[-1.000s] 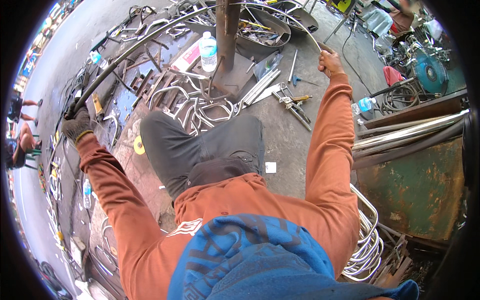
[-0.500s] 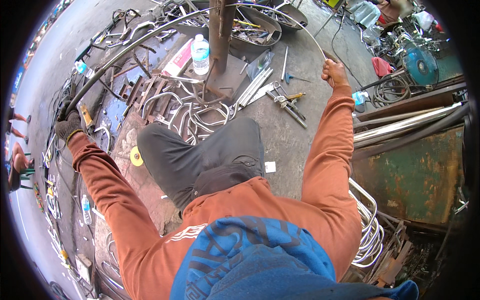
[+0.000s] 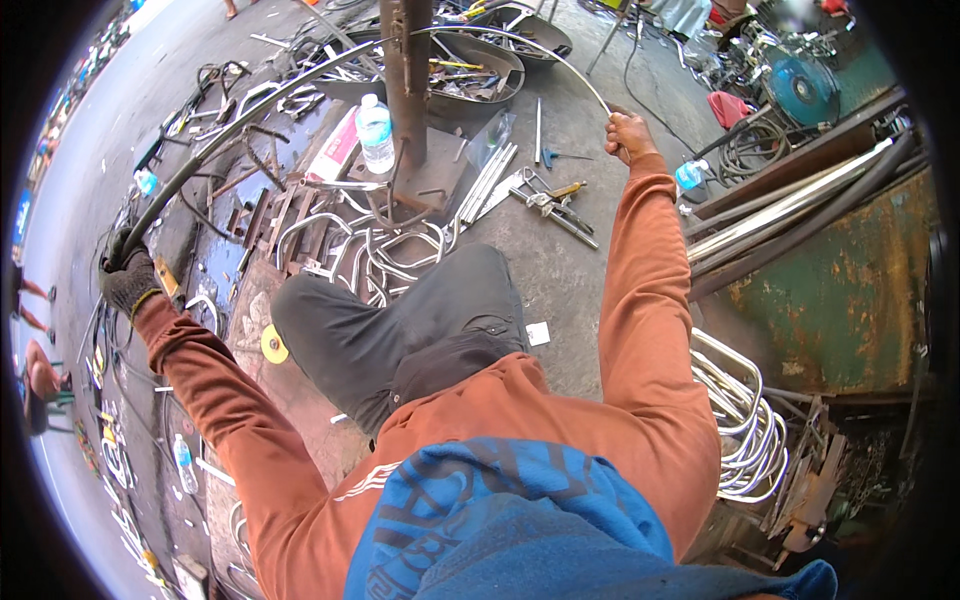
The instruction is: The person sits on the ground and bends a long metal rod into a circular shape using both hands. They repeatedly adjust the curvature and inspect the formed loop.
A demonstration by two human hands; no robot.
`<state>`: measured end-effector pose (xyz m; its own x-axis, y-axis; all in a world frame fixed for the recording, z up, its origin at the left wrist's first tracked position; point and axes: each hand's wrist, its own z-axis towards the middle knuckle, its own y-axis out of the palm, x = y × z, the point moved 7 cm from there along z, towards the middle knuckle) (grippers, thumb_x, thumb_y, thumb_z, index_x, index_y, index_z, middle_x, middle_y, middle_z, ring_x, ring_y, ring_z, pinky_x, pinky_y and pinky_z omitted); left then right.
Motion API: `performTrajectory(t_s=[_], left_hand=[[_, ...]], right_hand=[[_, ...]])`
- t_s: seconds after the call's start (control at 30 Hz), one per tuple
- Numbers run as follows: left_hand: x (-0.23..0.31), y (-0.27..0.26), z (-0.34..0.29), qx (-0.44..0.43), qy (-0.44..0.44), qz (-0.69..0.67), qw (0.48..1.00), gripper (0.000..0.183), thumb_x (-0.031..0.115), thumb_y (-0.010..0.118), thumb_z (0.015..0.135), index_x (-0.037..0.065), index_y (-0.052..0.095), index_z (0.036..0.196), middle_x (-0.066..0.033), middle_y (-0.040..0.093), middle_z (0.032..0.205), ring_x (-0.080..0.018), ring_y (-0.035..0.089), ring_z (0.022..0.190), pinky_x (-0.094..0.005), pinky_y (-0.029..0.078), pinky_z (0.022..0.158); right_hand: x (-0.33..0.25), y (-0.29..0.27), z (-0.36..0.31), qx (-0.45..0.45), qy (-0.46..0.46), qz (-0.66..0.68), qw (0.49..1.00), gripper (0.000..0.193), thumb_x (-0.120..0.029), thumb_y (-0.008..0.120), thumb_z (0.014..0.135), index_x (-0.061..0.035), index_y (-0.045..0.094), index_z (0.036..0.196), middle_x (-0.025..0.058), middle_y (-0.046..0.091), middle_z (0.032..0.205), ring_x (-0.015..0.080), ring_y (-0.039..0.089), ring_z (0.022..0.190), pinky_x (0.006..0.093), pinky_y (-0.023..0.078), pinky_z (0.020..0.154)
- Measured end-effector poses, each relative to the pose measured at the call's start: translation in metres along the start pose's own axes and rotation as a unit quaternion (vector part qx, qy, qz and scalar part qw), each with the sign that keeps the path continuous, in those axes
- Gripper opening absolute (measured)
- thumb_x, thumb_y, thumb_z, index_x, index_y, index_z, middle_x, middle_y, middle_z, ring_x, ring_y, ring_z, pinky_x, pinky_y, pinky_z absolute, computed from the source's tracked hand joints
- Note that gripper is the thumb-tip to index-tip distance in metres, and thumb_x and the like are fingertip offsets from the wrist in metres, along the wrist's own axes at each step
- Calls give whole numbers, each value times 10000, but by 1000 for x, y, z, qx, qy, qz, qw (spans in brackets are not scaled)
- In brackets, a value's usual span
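We judge the handling of the long rod (image 3: 172, 190) to be midway: it is up in the air with both ends in hand, and setting it down is not yet done. It arches across the top of the frame, from the upper left to the upper right of centre. Our gloved left hand (image 3: 130, 280), at mid-left, is closed around its darker, thicker end; our bare right hand (image 3: 630, 138) grips the thin end in its fist. Bent tubes (image 3: 378, 262) lie above our knees, left of centre, and loops (image 3: 765, 455) are gathered at lower right. Straight tubes (image 3: 488, 182) lie above centre, unbent.

Where the rod crosses the rusty post (image 3: 405, 90) at top centre, we cannot tell whether they touch. We cannot make out whether the dark end is a separate sleeve, nor how much of the curve comes from the lens. Our fingers hide the rod's tips, and the hood (image 3: 500, 530) covers the bottom centre.
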<state>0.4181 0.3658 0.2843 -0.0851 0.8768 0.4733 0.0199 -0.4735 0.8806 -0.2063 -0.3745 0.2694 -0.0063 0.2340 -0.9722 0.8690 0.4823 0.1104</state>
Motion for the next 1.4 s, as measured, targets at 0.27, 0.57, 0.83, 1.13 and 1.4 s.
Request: performTrajectory(t_s=[0.27,0.57,0.83,1.13,1.4], left_hand=[[4,7,-216,32,53,-9,998,284,141,400,832,2,504,608,-201,619,706,-342,638,722,-493,508,812],[25,-15,-121,-5,75,153,985,305,103,363,842,-128,534,740,-235,592,727,-394,604,768,-526,480,810],[58,-32,37,13,63,136,989,252,123,436,827,-82,583,826,-185,628,784,-318,621,781,-473,495,761],[11,48,-36,11,232,740,631,237,132,615,812,-75,621,926,-111,682,853,-177,655,800,-287,511,775],[23,11,-65,57,89,-37,994,287,127,384,900,-125,511,845,-281,620,869,-366,632,789,-512,519,758]], right_hand=[[1,0,8,-32,-15,-7,999,11,-95,464,877,-94,459,886,-45,384,611,38,312,424,229,299,391],[-3,-2,6,-24,0,27,999,28,-104,458,896,-87,480,897,-48,365,605,36,299,431,214,293,404],[1,-10,-9,-53,9,38,998,27,-99,462,902,-108,486,895,-40,380,619,35,328,455,204,307,410],[5,-26,-28,52,7,66,996,51,-57,467,853,-70,465,804,-15,423,630,54,346,431,250,305,385],[12,-18,-21,-38,44,132,990,63,-79,421,863,-106,427,807,-26,373,609,61,329,443,264,322,415]])
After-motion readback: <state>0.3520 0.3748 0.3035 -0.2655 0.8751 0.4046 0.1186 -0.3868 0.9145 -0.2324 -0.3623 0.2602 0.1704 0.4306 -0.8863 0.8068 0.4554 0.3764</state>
